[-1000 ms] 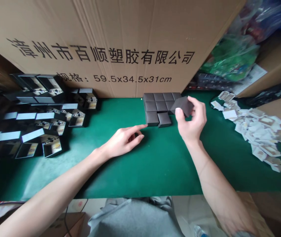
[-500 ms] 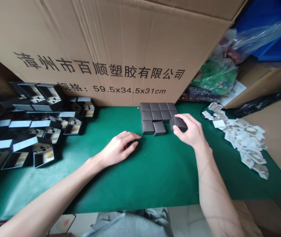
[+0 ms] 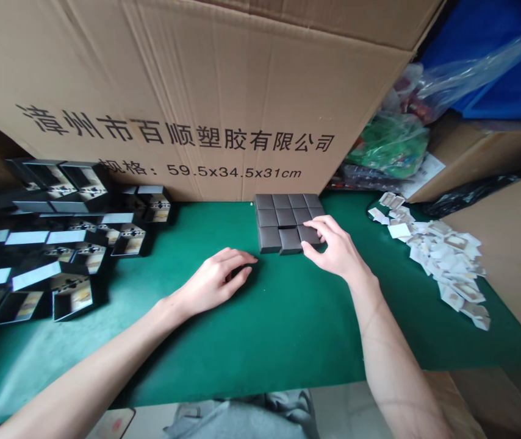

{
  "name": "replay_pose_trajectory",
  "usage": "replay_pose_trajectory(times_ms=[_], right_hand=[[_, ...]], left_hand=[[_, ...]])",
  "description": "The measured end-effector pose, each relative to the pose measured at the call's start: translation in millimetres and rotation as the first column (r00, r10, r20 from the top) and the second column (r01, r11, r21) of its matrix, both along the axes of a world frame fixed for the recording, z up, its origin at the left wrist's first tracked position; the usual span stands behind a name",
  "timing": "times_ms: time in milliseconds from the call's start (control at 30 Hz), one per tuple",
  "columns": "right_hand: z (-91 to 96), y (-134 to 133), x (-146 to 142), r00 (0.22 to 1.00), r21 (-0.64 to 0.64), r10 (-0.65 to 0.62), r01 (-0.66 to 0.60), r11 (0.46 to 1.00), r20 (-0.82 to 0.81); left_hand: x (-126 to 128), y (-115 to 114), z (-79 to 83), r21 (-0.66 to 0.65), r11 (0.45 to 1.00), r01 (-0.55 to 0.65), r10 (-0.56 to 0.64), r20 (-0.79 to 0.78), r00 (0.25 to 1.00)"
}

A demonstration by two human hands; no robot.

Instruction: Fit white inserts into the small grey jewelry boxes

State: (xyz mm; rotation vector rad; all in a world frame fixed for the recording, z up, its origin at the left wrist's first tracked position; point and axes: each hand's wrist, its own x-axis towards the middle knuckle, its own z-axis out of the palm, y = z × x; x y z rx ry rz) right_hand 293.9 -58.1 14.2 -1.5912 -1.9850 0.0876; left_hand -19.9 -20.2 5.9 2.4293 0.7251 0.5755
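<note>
Several small dark boxes (image 3: 275, 214) stand closed in tight rows on the green tabletop, against the large carton. My right hand (image 3: 331, 247) grips another dark box (image 3: 307, 234) at the right of the front row, thumb at its near side and fingers over its far part. That box now sits on the table beside its neighbour, a box (image 3: 290, 241) that juts slightly forward. My left hand (image 3: 217, 277) rests on the tabletop left of the rows, fingers loosely bent and apart, holding nothing.
A large printed carton (image 3: 160, 73) walls off the back. Open dark boxes with pale linings (image 3: 75, 296) crowd the left side. White insert pieces (image 3: 448, 256) lie heaped at the right, with plastic bags (image 3: 393, 143) and a blue bin (image 3: 507, 85) behind.
My right hand has moved left and lowered the dark box it carried into the front row's right end. My left hand keeps almost the same place; the view has shifted slightly.
</note>
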Motion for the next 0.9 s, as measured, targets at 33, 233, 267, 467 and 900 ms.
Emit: replay_pose_trajectory(times_ms=[33, 233, 267, 467, 900], right_hand=[[0.3, 0.0, -0.9, 1.0, 0.007, 0.001, -0.001, 1.0, -0.003], [1.8, 0.7, -10.4, 0.997, 0.051, 0.048, -0.051, 0.997, 0.058], [0.7, 1.3, -11.9, 0.995, 0.035, 0.066, -0.069, 0.997, 0.069], [-9.1, 5.6, -14.3, 0.991, 0.042, 0.083, -0.087, 0.995, 0.104], [-1.5, 6.5, -24.5, 1.0, 0.292, -0.003, 0.0, 0.957, 0.011]], left_hand=[[0.2, 0.1, 0.0, 0.001, 1.0, -0.001, 0.001, 0.001, 1.0], [0.9, -0.2, 0.1, -0.014, 1.0, 0.002, -0.002, -0.001, 1.0], [0.9, -0.3, 0.1, -0.018, 1.0, -0.001, 0.001, 0.0, 1.0], [0.7, -0.1, -0.3, -0.017, 1.0, -0.002, 0.002, 0.008, 1.0], [1.2, 1.0, -2.3, 0.006, 1.0, -0.001, 0.001, 0.014, 1.0]])
